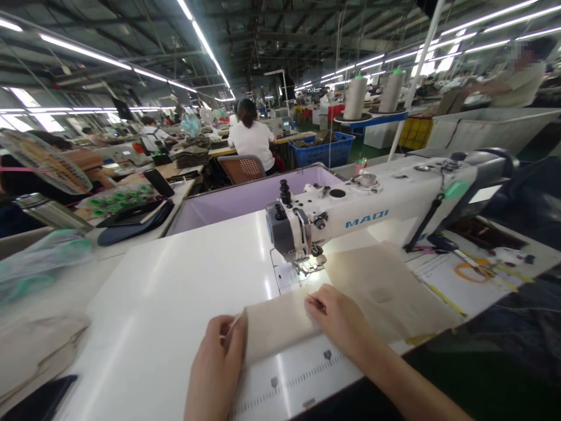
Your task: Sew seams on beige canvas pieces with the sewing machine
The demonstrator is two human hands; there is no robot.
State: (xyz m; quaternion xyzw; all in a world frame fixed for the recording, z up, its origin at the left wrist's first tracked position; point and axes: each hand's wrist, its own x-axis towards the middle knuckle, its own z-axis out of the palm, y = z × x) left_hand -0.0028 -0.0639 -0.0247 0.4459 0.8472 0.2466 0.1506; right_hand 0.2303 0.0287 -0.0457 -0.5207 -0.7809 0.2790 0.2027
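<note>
A beige piece of fabric (278, 324) lies on the white table in front of the sewing machine (363, 216). My left hand (219, 356) pinches its left edge between thumb and fingers. At the upper right corner of the same piece, near the presser foot (310, 266), the fingers of my right hand (335, 316) are closed on the cloth. The presser foot is lit by the machine's lamp, and the fabric lies just short of it. To the right, a larger beige fabric panel (385, 292) lies flat under the machine arm.
More beige fabric (39, 351) and a dark flat object (39, 400) lie at the left edge. Scissors (471, 263) and an orange tape roll (473, 271) rest right of the machine. A purple bin (219, 207) stands behind the table. Co-workers sit farther back.
</note>
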